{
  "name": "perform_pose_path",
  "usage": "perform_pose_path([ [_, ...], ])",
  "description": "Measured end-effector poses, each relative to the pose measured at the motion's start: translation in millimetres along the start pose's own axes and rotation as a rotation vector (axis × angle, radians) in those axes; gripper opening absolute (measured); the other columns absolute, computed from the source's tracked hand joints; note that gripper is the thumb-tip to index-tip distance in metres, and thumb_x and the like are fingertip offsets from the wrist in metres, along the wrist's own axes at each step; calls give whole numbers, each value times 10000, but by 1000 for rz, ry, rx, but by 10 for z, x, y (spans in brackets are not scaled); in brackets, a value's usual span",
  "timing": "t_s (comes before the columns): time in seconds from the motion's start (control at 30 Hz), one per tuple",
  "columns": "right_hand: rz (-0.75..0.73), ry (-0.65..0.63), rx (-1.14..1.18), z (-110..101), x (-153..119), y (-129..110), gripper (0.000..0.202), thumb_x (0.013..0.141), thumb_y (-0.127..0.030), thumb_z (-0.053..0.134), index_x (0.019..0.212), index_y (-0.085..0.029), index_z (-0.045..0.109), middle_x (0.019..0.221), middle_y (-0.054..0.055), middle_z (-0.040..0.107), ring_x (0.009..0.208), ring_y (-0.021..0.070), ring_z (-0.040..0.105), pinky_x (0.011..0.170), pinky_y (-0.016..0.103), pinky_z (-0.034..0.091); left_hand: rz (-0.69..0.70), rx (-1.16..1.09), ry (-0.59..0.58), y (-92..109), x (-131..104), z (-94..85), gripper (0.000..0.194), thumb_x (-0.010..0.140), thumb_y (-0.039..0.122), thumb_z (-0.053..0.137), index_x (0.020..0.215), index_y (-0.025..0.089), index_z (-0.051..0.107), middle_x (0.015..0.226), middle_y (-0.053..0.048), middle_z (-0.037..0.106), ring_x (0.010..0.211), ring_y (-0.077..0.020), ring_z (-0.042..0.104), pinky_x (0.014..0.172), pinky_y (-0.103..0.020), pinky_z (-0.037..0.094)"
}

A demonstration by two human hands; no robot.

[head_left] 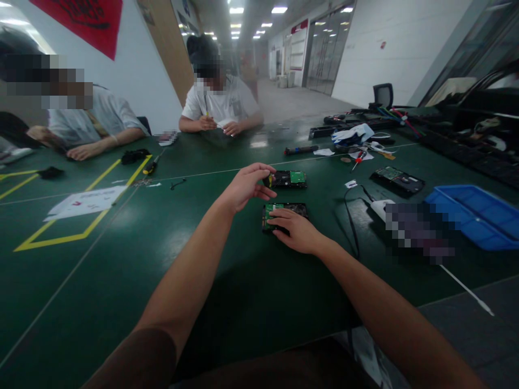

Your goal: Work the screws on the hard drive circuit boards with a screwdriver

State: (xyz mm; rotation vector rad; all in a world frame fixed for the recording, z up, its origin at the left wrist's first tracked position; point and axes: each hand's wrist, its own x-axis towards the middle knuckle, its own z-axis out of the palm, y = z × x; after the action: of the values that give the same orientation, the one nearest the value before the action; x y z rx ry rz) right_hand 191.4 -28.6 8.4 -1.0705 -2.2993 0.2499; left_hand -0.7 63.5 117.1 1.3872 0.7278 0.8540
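Note:
A hard drive (pixel 299 207) with a green circuit board lies on the green table in front of me. My right hand (pixel 298 229) grips it from the right, fingers across its top and thumb by the near edge. Just above its left end is my left hand (pixel 252 186), its fingers curled around a small black-and-yellow handle (pixel 270 180) that looks like a screwdriver's, seen almost end-on. The tool's tip cannot be made out. Right behind lies a second hard drive (pixel 298 179), board side up, partly covered by the left hand.
To the right lie another hard drive (pixel 398 181), a blue bin (pixel 478 216), a white power strip (pixel 381 208), and a red screwdriver (pixel 359 158). Gloves (pixel 352 134) and a long tool (pixel 300 150) are farther back. Papers (pixel 87 201) and a yellow-black screwdriver (pixel 151 166) lie left. Two people sit across.

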Motion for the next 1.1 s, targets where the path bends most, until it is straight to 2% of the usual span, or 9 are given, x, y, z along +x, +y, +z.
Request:
perform_pose_path([
  [0.17,-6,-10,-4,-11,4,-13,343,981,-204,638,1314,-206,723,1437,130,661,1387,285,581,1210,522,442,7,-22,-20,-21,23,-22,154,953,260,581,1078,187,633,1038,-68,732,647,-179,765,530,-263,587],
  [0.5,1,-17,-23,-29,7,-23,343,985,-213,634,1316,-203,721,1433,126,664,1384,290,583,1210,527,443,16,-34,-17,-9,10,-12,174,970,277,569,1014,156,686,1082,-99,717,770,-208,794,640,-292,630],
  [0.63,6,-24,-29,-18,8,-10,343,985,-220,638,1317,-205,720,1442,124,660,1388,296,579,1206,537,446,11,24,3,-18,14,15,226,977,378,641,999,161,700,1076,-92,716,711,-163,773,594,-243,598],
  [0.83,1,-25,-16,-1,13,-2,347,978,-202,642,1315,-188,721,1440,137,660,1390,292,576,1214,523,436,38,116,27,-45,12,3,235,967,392,692,1024,173,754,1060,-76,729,624,-87,711,530,-186,530],
  [0.97,3,-14,3,-4,10,-9,350,972,-189,644,1312,-215,724,1437,125,663,1387,287,579,1202,528,448,46,127,-3,-56,9,-7,266,975,410,685,1087,182,764,1020,-68,725,632,-87,711,535,-187,525],
  [1.1,0,-12,9,-13,15,-17,352,973,-185,643,1315,-213,722,1441,126,660,1396,284,572,1211,525,437,29,118,-9,-39,0,5,250,984,395,671,1101,181,725,1067,-70,725,623,-97,721,514,-199,520],
])
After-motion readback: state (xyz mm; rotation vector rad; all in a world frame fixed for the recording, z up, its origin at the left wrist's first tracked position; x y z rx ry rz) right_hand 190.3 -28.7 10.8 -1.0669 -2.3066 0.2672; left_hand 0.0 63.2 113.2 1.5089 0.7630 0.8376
